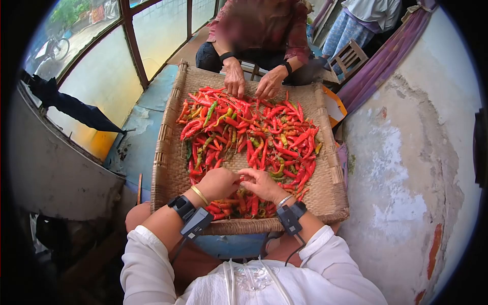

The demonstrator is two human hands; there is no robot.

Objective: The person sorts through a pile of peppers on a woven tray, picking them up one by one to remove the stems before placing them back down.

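Note:
Shallow and square, a woven basket [338,195] lies before me, heaped with red chili peppers [300,140] and a few green or yellowish ones. Over its near half, my left hand [218,184] and my right hand [265,186] meet with fingers closed in a pinch. A bit of red chili pepper [244,178] shows between the fingertips; the rest of it is hidden by my fingers. Below my hands, more red peppers [249,204] lie along the basket's near side.
Across the basket, a co-worker's two hands [235,79] reach into the peppers at the far edge. Another person [351,33] stands at the back right beside a wooden chair [349,58]. A dark folded umbrella [84,109] is at the left windows; a peeling wall [396,168] rises on the right.

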